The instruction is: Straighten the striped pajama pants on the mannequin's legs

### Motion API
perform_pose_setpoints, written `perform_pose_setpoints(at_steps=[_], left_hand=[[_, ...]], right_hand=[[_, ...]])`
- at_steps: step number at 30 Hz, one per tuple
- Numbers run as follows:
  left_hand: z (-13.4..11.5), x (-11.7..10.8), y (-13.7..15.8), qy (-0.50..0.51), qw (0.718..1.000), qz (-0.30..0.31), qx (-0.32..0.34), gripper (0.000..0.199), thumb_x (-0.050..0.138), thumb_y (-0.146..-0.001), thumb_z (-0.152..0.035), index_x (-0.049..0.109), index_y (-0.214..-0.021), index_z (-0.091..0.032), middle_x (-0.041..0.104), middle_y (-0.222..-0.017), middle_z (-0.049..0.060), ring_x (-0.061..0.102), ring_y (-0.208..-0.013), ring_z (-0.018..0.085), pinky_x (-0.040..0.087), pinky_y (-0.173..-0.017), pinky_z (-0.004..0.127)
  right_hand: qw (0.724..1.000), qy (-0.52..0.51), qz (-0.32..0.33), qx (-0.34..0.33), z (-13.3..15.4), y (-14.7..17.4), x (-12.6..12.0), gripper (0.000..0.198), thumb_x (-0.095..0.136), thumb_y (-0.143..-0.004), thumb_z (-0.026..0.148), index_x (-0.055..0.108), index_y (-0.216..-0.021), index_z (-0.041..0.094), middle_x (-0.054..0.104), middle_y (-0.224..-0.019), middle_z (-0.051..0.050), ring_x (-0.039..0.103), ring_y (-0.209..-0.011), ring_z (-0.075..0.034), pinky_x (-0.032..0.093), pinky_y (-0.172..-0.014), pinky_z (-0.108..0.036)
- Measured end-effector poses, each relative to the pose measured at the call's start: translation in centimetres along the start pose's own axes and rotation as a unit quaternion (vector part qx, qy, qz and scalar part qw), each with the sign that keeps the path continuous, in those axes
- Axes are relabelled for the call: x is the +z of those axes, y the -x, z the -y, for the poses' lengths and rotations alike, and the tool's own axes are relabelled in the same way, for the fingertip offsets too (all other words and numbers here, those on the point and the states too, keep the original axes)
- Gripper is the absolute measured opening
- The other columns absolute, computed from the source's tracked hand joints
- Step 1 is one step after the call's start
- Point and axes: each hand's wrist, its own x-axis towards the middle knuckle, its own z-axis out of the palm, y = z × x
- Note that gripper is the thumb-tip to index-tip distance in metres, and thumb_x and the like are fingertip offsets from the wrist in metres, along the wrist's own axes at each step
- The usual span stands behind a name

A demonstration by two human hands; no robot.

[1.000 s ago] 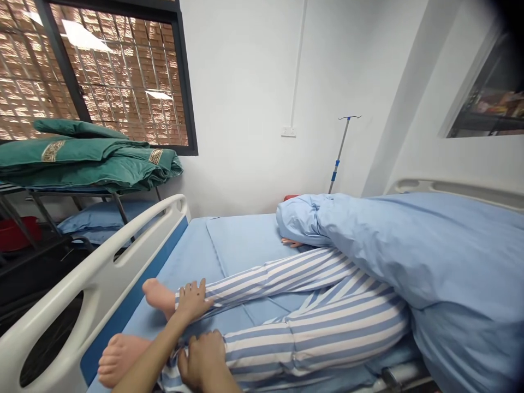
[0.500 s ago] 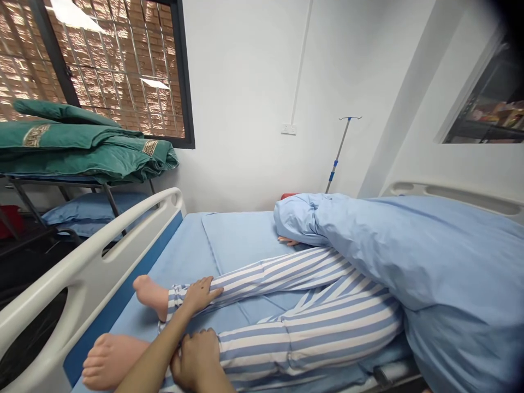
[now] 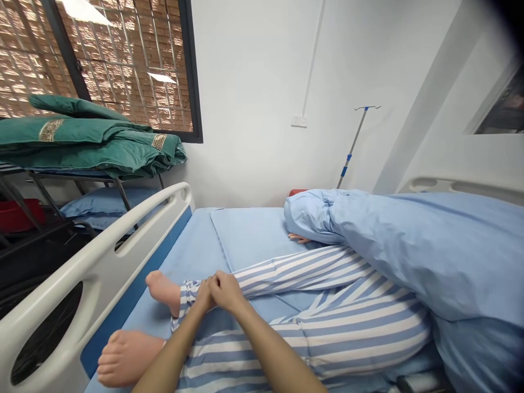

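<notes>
A manikin-like figure in blue-and-white striped trousers [image 3: 368, 314] lies on the bed, its smooth bare feet toward the left. My left hand [image 3: 204, 293] is on the far trouser leg, just above the ankle, with its fingers bent around it and partly hidden. Right beside it, touching it, my right hand [image 3: 226, 290] is closed on the same leg, knuckles up. The far foot [image 3: 164, 288] points up and left of my hands. My forearms cross above the near leg, whose foot [image 3: 129, 356] rests at the lower left.
A light blue quilt [image 3: 409, 240] is folded over the figure's upper body, with a few fingers showing beneath. The white footboard [image 3: 98, 273] borders the left side. Behind stand an IV pole [image 3: 352, 147] and a rack with green folded bedding [image 3: 102, 147].
My right hand has moved from the near leg up to the far leg, beside my left hand. The camera view has shifted slightly left.
</notes>
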Motion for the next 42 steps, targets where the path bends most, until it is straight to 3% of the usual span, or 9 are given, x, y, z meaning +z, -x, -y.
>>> perform_pose_setpoints(at_steps=[4,10,13,17,22,27,31,38,42], left_hand=[[0.0,0.5,-0.1,-0.007,1.0,-0.008,-0.004,0.037,0.037,-0.071,-0.023,0.051,-0.104,-0.014,0.054,-0.103,0.012,0.048,-0.093,0.023,0.033,-0.079,0.033],[0.0,0.6,-0.5,0.048,0.999,-0.018,0.004,0.033,0.04,-0.068,-0.022,0.054,-0.096,-0.013,0.055,-0.098,0.012,0.048,-0.092,0.022,0.033,-0.08,0.033],[0.3,-0.5,-1.0,0.174,0.979,-0.099,-0.025,0.031,0.038,-0.067,-0.018,0.053,-0.094,-0.014,0.056,-0.095,0.008,0.048,-0.091,0.017,0.034,-0.08,0.029],[1.2,-1.4,-1.0,0.286,0.923,-0.206,-0.153,0.03,0.027,-0.068,-0.011,0.052,-0.082,-0.015,0.058,-0.075,0.003,0.051,-0.073,0.011,0.036,-0.068,0.023],[0.9,-0.6,0.1,0.17,0.954,-0.191,-0.157,0.019,0.032,-0.068,-0.013,0.05,-0.064,-0.018,0.054,-0.062,0.0,0.045,-0.062,0.011,0.027,-0.057,0.022],[0.2,0.0,0.0,0.135,0.95,-0.197,-0.202,0.017,0.033,-0.069,-0.015,0.049,-0.064,-0.018,0.054,-0.063,0.0,0.043,-0.06,0.011,0.023,-0.053,0.023],[0.6,-0.2,-0.5,0.208,0.935,-0.208,-0.199,0.016,0.032,-0.066,-0.015,0.046,-0.058,-0.018,0.051,-0.058,-0.001,0.042,-0.058,0.011,0.026,-0.053,0.021],[-0.7,-2.5,-3.0,0.412,0.855,-0.256,-0.181,0.012,0.029,-0.056,-0.013,0.04,-0.059,-0.018,0.041,-0.051,-0.003,0.04,-0.051,0.009,0.031,-0.05,0.018],[-1.5,-1.4,-2.9,0.367,0.872,-0.24,-0.219,0.01,0.031,-0.06,-0.014,0.039,-0.054,-0.018,0.039,-0.049,-0.003,0.037,-0.05,0.009,0.028,-0.049,0.019]], right_hand=[[0.999,0.004,-0.008,0.042,-2.1,-3.2,1.8,0.025,0.031,-0.081,0.025,0.053,-0.076,0.014,0.059,-0.07,-0.005,0.051,-0.065,-0.013,0.027,-0.054,-0.023],[0.999,-0.005,-0.036,0.02,-3.9,-3.7,3.8,0.025,0.032,-0.081,0.023,0.053,-0.071,0.015,0.058,-0.067,-0.004,0.048,-0.062,-0.011,0.024,-0.054,-0.022],[0.999,-0.037,-0.032,0.018,-4.2,-3.8,3.6,0.031,0.029,-0.084,0.024,0.054,-0.068,0.015,0.058,-0.065,-0.002,0.047,-0.061,-0.01,0.023,-0.054,-0.021],[0.998,-0.057,-0.029,0.013,-4.5,-4.1,3.4,0.039,0.023,-0.086,0.028,0.053,-0.067,0.015,0.057,-0.064,-0.002,0.046,-0.059,-0.009,0.023,-0.053,-0.021],[0.999,-0.04,-0.016,0.017,-4.1,-4.5,3.1,0.039,0.021,-0.087,0.029,0.053,-0.07,0.014,0.056,-0.067,-0.003,0.048,-0.062,-0.01,0.024,-0.055,-0.021],[0.997,-0.066,-0.033,-0.028,-2.9,-5.1,2.7,0.04,0.017,-0.088,0.032,0.051,-0.074,0.015,0.053,-0.064,-0.001,0.046,-0.061,-0.009,0.025,-0.055,-0.021],[0.995,-0.096,-0.023,-0.011,-3.1,-5.0,3.9,0.04,0.017,-0.088,0.029,0.049,-0.068,0.015,0.052,-0.063,0.0,0.044,-0.06,-0.009,0.026,-0.055,-0.02],[0.986,-0.165,-0.022,0.03,-3.8,-5.2,4.4,0.037,0.019,-0.086,0.026,0.05,-0.068,0.015,0.052,-0.063,0.0,0.045,-0.06,-0.01,0.029,-0.055,-0.02],[0.976,-0.2,-0.056,0.068,-4.1,-5.4,4.4,0.038,0.019,-0.085,0.024,0.05,-0.065,0.015,0.053,-0.062,-0.001,0.045,-0.059,-0.009,0.031,-0.055,-0.019]])
